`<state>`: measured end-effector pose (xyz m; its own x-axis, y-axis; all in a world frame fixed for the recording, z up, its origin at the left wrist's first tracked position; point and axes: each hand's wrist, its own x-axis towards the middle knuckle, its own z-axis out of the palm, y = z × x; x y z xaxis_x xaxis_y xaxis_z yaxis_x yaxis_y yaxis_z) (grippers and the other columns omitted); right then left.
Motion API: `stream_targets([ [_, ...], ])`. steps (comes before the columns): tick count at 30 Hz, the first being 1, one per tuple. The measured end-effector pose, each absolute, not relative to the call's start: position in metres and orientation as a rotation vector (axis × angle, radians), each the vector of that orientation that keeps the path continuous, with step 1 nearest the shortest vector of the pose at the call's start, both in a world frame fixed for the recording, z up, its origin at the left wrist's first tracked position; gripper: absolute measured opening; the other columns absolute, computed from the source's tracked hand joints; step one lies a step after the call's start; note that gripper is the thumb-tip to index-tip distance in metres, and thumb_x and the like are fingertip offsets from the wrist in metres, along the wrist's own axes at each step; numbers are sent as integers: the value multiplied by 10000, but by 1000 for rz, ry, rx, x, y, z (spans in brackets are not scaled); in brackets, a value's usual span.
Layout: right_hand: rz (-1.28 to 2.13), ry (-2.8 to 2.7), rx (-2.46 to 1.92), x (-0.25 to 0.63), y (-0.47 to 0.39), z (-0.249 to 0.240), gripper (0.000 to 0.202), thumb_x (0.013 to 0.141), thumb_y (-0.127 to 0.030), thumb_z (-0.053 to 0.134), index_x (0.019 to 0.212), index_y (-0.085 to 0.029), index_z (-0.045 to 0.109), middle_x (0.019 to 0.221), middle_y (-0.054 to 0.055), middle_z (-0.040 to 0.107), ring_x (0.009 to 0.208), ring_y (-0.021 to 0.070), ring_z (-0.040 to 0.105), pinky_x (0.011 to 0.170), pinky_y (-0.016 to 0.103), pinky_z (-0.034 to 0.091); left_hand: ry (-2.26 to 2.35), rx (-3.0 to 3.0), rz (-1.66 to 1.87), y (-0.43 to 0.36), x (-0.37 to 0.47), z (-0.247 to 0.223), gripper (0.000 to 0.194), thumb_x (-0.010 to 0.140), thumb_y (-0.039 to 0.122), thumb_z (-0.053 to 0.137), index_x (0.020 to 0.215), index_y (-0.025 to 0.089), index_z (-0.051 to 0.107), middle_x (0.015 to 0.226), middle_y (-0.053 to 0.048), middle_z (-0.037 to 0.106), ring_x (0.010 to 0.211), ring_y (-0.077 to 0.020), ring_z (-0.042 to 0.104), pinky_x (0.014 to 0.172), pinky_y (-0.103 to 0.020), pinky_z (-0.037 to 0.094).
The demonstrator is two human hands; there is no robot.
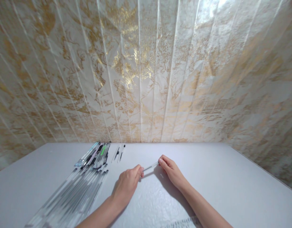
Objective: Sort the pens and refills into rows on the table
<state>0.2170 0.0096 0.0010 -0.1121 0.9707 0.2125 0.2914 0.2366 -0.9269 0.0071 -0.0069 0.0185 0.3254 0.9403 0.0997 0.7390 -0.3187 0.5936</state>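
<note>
Between my two hands a slim pen [151, 166] with a clear barrel and a dark core is held at a slant above the white table. My left hand [128, 180] pinches its lower left end, covering that end. At the upper right end, the thumb and fingers of my right hand [168, 167] are closed on it. Two pens, a clear one with black parts [117, 154] and another with a black end [121, 153], lie apart beyond my left hand.
Left of my hands lies a spread of long clear-and-dark pen parts [73, 193]. Behind it is a pile of pens [98, 154], with black, light blue and bright green pieces. A printed sheet [182, 222] shows at the front edge. A gold-patterned wall covering [141, 107] rises behind the table [231, 177].
</note>
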Motion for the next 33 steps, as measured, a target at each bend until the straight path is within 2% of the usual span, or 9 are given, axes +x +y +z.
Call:
stream_targets([
  [3,941,-1591,-1166,218,9,3,391,890,-556,447,704,-213,465,617,-48,408,598,134,381,576,256,310,1432,2106,641,-6,6,20,424,984,420,231,782,234,554,629,32,612,614,-161,587,585,-244,343],
  [5,998,-1598,-1151,220,10,3,408,887,-578,439,702,-214,448,607,-55,400,579,127,373,561,251,308,1383,2090,634,-7,5,21,319,974,430,299,872,242,536,645,52,616,601,-152,581,587,-237,356],
  [9,1062,-1630,-1234,225,13,-1,442,872,-603,431,658,-216,416,575,-70,345,526,112,320,505,248,255,1369,2254,575,-9,5,20,90,934,287,436,977,258,509,882,34,668,779,-162,633,690,-242,397],
  [13,938,-1671,-1312,224,14,-3,470,879,-571,420,578,-213,381,544,-66,313,532,112,312,528,260,246,1429,2386,525,-9,8,19,191,943,192,367,966,230,553,1000,-25,636,888,-181,628,759,-259,415],
  [19,1033,-1371,-1163,225,16,0,352,820,-535,569,731,-197,523,569,-68,408,526,105,373,527,245,287,1451,2238,574,-7,7,16,310,992,283,251,869,234,532,824,-4,652,778,-176,634,684,-246,399],
  [23,1431,-952,-931,216,10,5,344,680,-402,765,849,-208,537,719,-47,521,549,77,416,497,210,284,1446,2180,643,-7,5,18,286,987,327,273,877,239,522,723,19,620,680,-166,608,614,-231,363],
  [26,1662,-879,-809,198,1,8,417,621,-323,832,926,-201,575,696,-57,501,527,54,384,467,187,244,1437,2192,638,-8,7,22,280,980,341,298,927,258,560,665,37,595,621,-156,588,587,-224,339],
  [29,1639,-908,-813,184,-3,8,426,646,-417,824,931,-178,616,589,-89,402,477,38,310,437,176,190,1435,2184,624,-9,8,26,289,968,368,329,963,278,604,605,49,561,572,-149,561,559,-220,319],
  [33,1509,-858,-862,183,2,4,441,636,-494,811,854,-159,624,581,-79,439,444,26,287,407,170,168,1513,2105,669,-9,8,25,252,917,418,429,964,279,634,601,57,560,567,-142,545,555,-218,329],
])
